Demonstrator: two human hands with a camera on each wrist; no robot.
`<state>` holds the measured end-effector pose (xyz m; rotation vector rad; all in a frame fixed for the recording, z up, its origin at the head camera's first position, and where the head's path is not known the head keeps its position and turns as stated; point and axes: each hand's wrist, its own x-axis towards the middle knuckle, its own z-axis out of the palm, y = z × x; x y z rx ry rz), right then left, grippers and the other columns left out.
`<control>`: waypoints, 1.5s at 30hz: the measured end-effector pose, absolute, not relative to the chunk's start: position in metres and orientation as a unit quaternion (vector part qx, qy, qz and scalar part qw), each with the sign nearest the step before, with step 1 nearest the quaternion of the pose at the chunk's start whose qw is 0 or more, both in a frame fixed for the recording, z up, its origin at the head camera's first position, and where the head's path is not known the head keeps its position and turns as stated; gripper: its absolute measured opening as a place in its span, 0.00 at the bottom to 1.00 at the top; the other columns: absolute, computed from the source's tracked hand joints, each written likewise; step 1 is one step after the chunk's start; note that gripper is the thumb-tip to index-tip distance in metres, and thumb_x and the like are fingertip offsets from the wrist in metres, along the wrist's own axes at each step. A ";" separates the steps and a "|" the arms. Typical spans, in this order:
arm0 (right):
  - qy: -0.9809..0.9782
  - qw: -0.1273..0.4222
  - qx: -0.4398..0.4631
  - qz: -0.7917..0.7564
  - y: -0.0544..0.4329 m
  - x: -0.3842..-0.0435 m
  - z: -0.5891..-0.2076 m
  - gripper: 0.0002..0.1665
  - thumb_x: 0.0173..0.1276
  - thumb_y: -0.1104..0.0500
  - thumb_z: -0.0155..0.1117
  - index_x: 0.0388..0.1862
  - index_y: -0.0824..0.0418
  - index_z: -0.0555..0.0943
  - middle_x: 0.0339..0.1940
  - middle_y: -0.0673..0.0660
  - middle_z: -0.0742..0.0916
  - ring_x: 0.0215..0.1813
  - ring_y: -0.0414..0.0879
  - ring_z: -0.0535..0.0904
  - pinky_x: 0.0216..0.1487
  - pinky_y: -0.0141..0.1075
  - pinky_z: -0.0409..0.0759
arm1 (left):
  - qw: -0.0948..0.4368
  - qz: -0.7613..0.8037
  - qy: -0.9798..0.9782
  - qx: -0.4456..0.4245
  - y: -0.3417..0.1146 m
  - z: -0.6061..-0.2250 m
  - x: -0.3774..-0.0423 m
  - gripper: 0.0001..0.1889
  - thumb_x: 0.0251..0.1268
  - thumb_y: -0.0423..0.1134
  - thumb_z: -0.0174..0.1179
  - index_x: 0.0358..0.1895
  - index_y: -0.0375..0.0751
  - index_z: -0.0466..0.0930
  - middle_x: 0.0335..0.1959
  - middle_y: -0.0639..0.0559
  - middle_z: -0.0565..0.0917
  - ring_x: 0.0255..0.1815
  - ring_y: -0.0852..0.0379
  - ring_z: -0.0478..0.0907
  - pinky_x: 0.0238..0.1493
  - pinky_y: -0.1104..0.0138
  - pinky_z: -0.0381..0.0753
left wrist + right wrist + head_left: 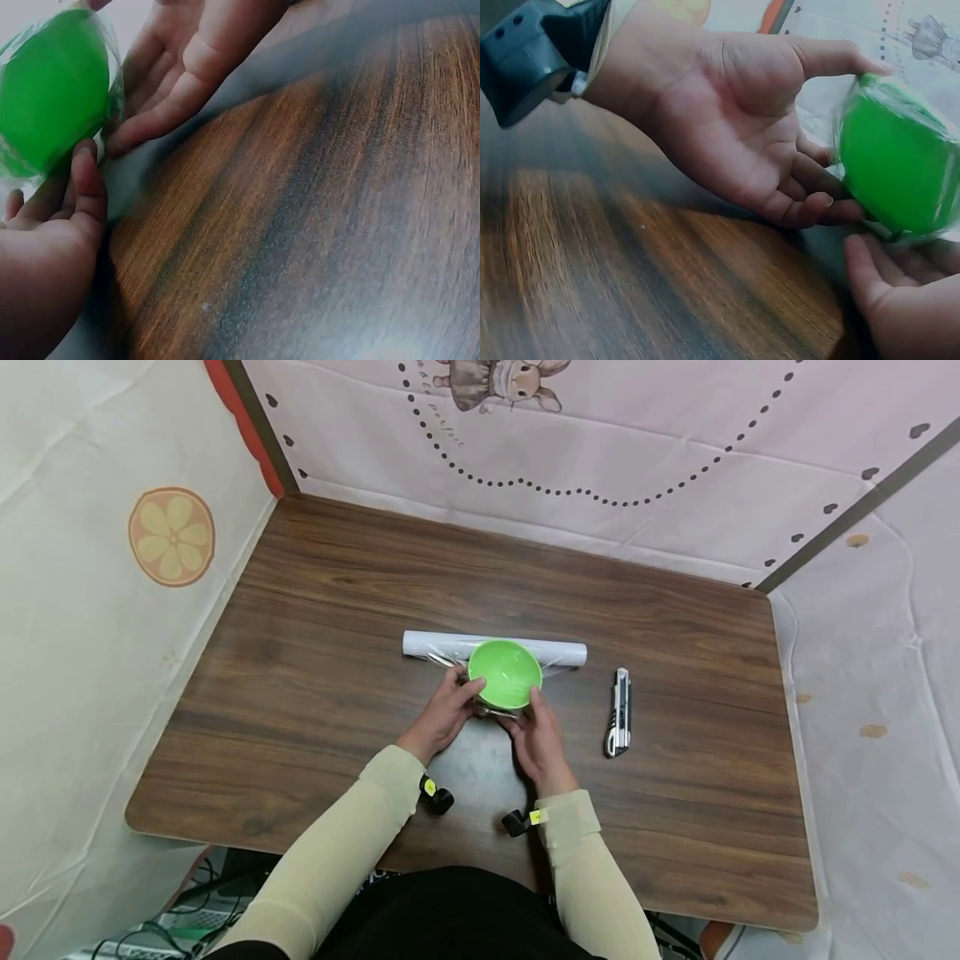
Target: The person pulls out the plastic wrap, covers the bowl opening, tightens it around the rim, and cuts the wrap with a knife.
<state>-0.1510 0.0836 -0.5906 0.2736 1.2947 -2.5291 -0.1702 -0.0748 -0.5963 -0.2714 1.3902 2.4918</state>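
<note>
A green bowl (pixel 506 673) is held up over the table between both hands, with clear plastic film (pixel 922 112) wrapped about its outside. My left hand (pixel 446 708) grips the bowl's left side, thumb on the rim and fingers beneath. On the opposite side, my right hand (pixel 542 742) holds it with the thumb at the rim and fingers curled under. Both wrist views show the fingertips meeting near the bowl's underside. Just behind the bowl lies a white roll (pixel 420 643) of what looks like cling film, and loose film stretches between them.
A utility knife (pixel 618 713) lies on the wooden table (pixel 705 760) to the right of the hands. Printed fabric walls (pixel 600 435) enclose the table at the back and both sides. Cables (pixel 161 935) hang below the front left edge.
</note>
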 end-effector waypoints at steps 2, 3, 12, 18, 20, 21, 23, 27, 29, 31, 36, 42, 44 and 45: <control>0.446 0.144 0.106 -0.877 0.084 -0.151 -0.593 0.36 0.78 0.37 0.35 0.68 0.62 0.68 0.53 0.52 0.83 0.51 0.42 0.82 0.53 0.37 0.80 | 0.141 0.862 0.478 -0.094 -0.075 -0.597 -0.170 0.17 0.68 0.38 0.51 0.55 0.47 0.57 0.43 0.53 0.72 0.32 0.61 0.73 0.33 0.68 0.72; 0.444 0.138 0.114 -0.878 0.084 -0.151 -0.595 0.35 0.78 0.37 0.33 0.65 0.60 0.71 0.51 0.51 0.83 0.50 0.42 0.82 0.52 0.36 0.80 | 0.143 0.863 0.476 -0.094 -0.075 -0.597 -0.170 0.18 0.68 0.38 0.51 0.57 0.47 0.57 0.43 0.53 0.73 0.33 0.61 0.74 0.33 0.68 0.72; 0.498 0.043 0.184 -0.847 0.090 -0.160 -0.599 0.06 0.71 0.68 0.54 0.34 0.60 0.76 0.25 0.49 0.83 0.25 0.39 0.79 0.29 0.31 0.79 | 0.146 0.880 0.441 -0.098 -0.080 -0.598 -0.170 0.14 0.72 0.38 0.46 0.57 0.49 0.60 0.55 0.46 0.71 0.46 0.60 0.79 0.44 0.66 0.81; 0.616 -0.026 0.173 -0.768 0.099 -0.163 -0.604 0.11 0.65 0.70 0.62 0.36 0.58 0.70 0.22 0.53 0.81 0.14 0.40 0.74 0.15 0.29 0.74 | 0.130 0.878 0.444 -0.121 -0.081 -0.598 -0.169 0.12 0.70 0.37 0.49 0.52 0.50 0.62 0.50 0.48 0.73 0.41 0.61 0.79 0.39 0.70 0.81; 0.679 -0.044 0.150 -0.717 0.099 -0.162 -0.606 0.07 0.66 0.67 0.63 0.38 0.59 0.73 0.25 0.56 0.82 0.14 0.43 0.75 0.15 0.31 0.76 | 0.129 0.875 0.448 -0.132 -0.081 -0.599 -0.169 0.12 0.70 0.37 0.51 0.52 0.50 0.62 0.48 0.49 0.74 0.40 0.61 0.79 0.39 0.71 0.81; 0.711 -0.051 0.135 -0.689 0.099 -0.161 -0.607 0.04 0.68 0.65 0.62 0.39 0.60 0.76 0.27 0.57 0.83 0.15 0.44 0.77 0.16 0.32 0.77 | 0.128 0.874 0.449 -0.136 -0.080 -0.599 -0.169 0.12 0.71 0.37 0.51 0.52 0.50 0.62 0.48 0.49 0.74 0.40 0.61 0.79 0.39 0.71 0.81; 0.759 -0.069 0.103 -0.639 0.097 -0.158 -0.608 0.05 0.71 0.63 0.59 0.43 0.62 0.80 0.31 0.61 0.85 0.18 0.48 0.79 0.20 0.34 0.80 | 0.127 0.873 0.449 -0.140 -0.080 -0.600 -0.169 0.12 0.72 0.38 0.51 0.52 0.49 0.61 0.47 0.49 0.75 0.41 0.61 0.80 0.41 0.70 0.82; 0.773 -0.064 0.052 -0.628 0.096 -0.150 -0.597 0.15 0.74 0.66 0.50 0.50 0.66 0.82 0.42 0.68 0.86 0.30 0.62 0.84 0.32 0.43 0.85 | 0.121 0.871 0.456 -0.137 -0.080 -0.600 -0.169 0.12 0.74 0.42 0.49 0.55 0.49 0.60 0.46 0.50 0.78 0.42 0.61 0.81 0.43 0.68 0.83; 0.762 -0.051 0.042 -0.644 0.098 -0.149 -0.596 0.16 0.71 0.67 0.51 0.52 0.67 0.82 0.43 0.69 0.85 0.33 0.62 0.84 0.35 0.41 0.85 | 0.120 0.871 0.459 -0.132 -0.082 -0.601 -0.169 0.12 0.75 0.44 0.48 0.55 0.50 0.60 0.46 0.51 0.79 0.42 0.61 0.82 0.43 0.67 0.83; 0.762 -0.040 0.044 -0.644 0.099 -0.149 -0.596 0.16 0.68 0.67 0.55 0.52 0.67 0.82 0.43 0.67 0.86 0.34 0.56 0.85 0.35 0.38 0.85 | 0.121 0.871 0.459 -0.129 -0.082 -0.602 -0.169 0.12 0.76 0.44 0.47 0.55 0.50 0.60 0.47 0.51 0.79 0.43 0.61 0.82 0.43 0.67 0.82; 0.822 -0.079 0.044 -0.563 0.103 -0.160 -0.607 0.10 0.64 0.60 0.67 0.41 0.64 0.86 0.36 0.60 0.85 0.34 0.42 0.79 0.35 0.29 0.77 | 0.128 0.872 0.455 -0.128 -0.082 -0.604 -0.169 0.12 0.75 0.41 0.49 0.55 0.49 0.60 0.52 0.47 0.75 0.43 0.61 0.81 0.43 0.68 0.83; 0.872 -0.093 0.044 -0.479 0.105 -0.167 -0.603 0.09 0.63 0.59 0.69 0.38 0.62 0.87 0.35 0.60 0.85 0.35 0.52 0.81 0.39 0.40 0.79 | 0.133 0.871 0.458 -0.121 -0.082 -0.606 -0.169 0.13 0.72 0.37 0.52 0.54 0.50 0.61 0.52 0.47 0.71 0.41 0.60 0.79 0.39 0.71 0.81; 0.874 -0.075 0.056 -0.476 0.105 -0.169 -0.602 0.09 0.62 0.59 0.68 0.40 0.61 0.88 0.35 0.59 0.88 0.36 0.52 0.83 0.40 0.42 0.81 | 0.134 0.872 0.456 -0.117 -0.082 -0.607 -0.169 0.14 0.71 0.35 0.52 0.53 0.51 0.61 0.52 0.47 0.70 0.41 0.60 0.80 0.39 0.71 0.81; 0.874 -0.064 0.063 -0.478 0.105 -0.170 -0.602 0.10 0.62 0.59 0.68 0.41 0.61 0.88 0.35 0.59 0.89 0.37 0.52 0.84 0.41 0.42 0.81 | 0.134 0.873 0.454 -0.115 -0.081 -0.607 -0.169 0.14 0.71 0.34 0.53 0.53 0.51 0.61 0.52 0.47 0.69 0.41 0.60 0.80 0.39 0.70 0.81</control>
